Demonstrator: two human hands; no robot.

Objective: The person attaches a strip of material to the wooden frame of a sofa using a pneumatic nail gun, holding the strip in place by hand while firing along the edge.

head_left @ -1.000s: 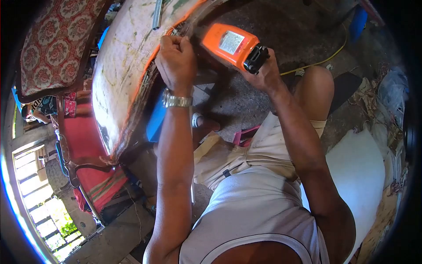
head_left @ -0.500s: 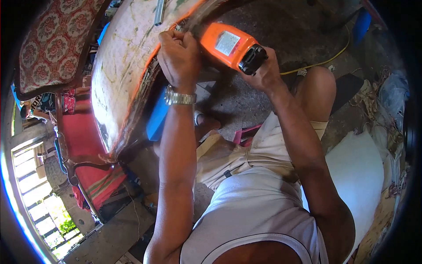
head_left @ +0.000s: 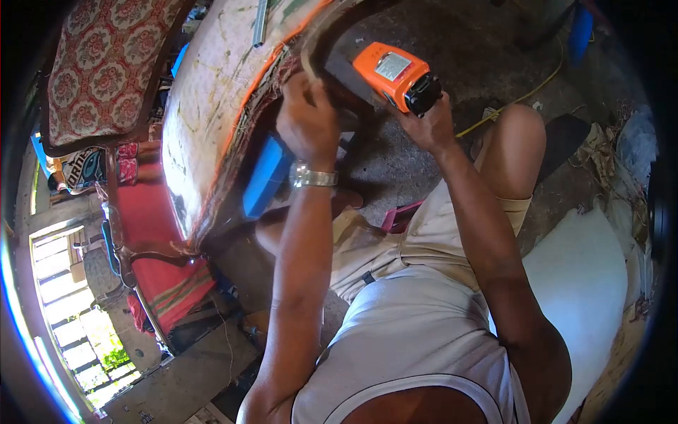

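Observation:
An orange staple gun (head_left: 395, 74) with a black end is gripped in my right hand (head_left: 429, 124), held off to the right of a curved seat piece. My left hand (head_left: 308, 120), with a metal watch (head_left: 313, 175) on its wrist, is at the underside edge of that piece. Its fingers are curled together; what they pinch, if anything, is hidden. The seat piece (head_left: 205, 106) has a pale, stained cover, and an orange cord (head_left: 244, 116) runs along its edge beside the brown wooden frame (head_left: 318, 42). A silver strip of staples (head_left: 260, 25) lies on the cover.
A floral-patterned chair back (head_left: 99, 78) and a red seat (head_left: 148, 205) stand at the left. Another person (head_left: 88, 169) is partly visible there. A blue support (head_left: 265, 177) is under the piece. A yellow cable (head_left: 515, 102) crosses the floor; a white sack (head_left: 572, 275) lies at right.
The staple gun has moved away from the seat edge, to the right. My left hand has shifted slightly down and right in view. The whole view has also shifted a little.

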